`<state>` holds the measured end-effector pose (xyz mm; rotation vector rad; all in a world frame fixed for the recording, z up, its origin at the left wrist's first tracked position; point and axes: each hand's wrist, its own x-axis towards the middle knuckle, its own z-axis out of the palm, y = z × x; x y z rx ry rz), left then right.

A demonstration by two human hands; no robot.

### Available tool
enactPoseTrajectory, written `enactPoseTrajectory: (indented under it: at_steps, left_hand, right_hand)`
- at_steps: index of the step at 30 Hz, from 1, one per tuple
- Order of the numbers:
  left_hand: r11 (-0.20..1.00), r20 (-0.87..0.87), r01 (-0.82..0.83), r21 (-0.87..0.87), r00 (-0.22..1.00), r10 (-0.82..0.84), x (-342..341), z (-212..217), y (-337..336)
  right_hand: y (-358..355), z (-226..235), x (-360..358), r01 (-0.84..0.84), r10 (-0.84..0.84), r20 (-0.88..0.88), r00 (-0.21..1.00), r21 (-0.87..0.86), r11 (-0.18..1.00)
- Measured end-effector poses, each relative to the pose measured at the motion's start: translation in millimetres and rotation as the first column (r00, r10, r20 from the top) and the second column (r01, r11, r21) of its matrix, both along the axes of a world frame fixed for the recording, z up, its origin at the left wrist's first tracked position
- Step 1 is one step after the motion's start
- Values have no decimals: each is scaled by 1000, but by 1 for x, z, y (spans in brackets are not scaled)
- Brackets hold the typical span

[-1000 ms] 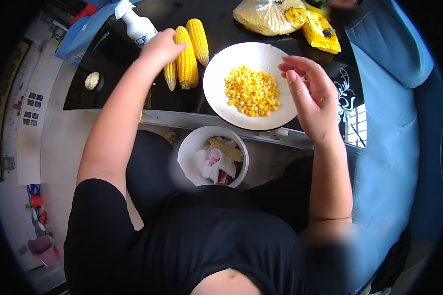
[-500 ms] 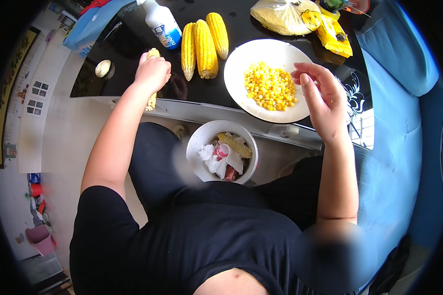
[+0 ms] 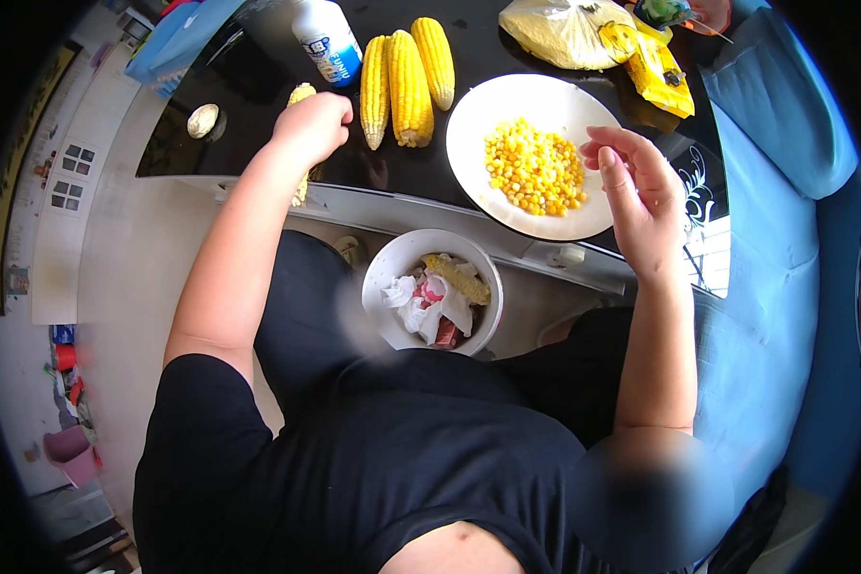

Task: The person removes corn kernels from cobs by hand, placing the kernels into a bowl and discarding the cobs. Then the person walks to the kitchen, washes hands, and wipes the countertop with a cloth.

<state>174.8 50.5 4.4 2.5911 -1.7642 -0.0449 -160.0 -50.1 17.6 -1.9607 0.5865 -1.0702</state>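
We see a corn cob (image 3: 301,143) gripped in the left hand (image 3: 313,124), fingers curled shut around its middle, one end poking out above the knuckles and the other below, at the near edge of the black table (image 3: 258,96). The right hand (image 3: 641,206) hovers half open and holding nothing at the rim of the white plate (image 3: 478,105) of kernels (image 3: 534,167). Three whole cobs (image 3: 407,62) lie just beside the plate. A white bucket (image 3: 383,277) of scraps sits below the table edge.

Yellow corn cobs (image 3: 407,72) lie on the glossy black bench (image 3: 258,105), and yellow kernels (image 3: 534,167) fill a white plate (image 3: 478,124). The bin (image 3: 392,263) is white, the chair cover (image 3: 765,287) light blue.
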Motion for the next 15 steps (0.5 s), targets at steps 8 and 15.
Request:
enactPoseTrajectory:
  at_steps: [8, 15]
  left_hand:
    - [994, -85, -43, 102, 995, 52, 0, -3, -4]
    - [899, -637, 180, -399, 651, -414, -82, 38, -17]
  right_hand:
    - [-3, 3, -4, -8, 8, -37, 999, -12, 1000]
    - [-8, -5, 0, 20, -20, -14, 1000, 5, 1000]
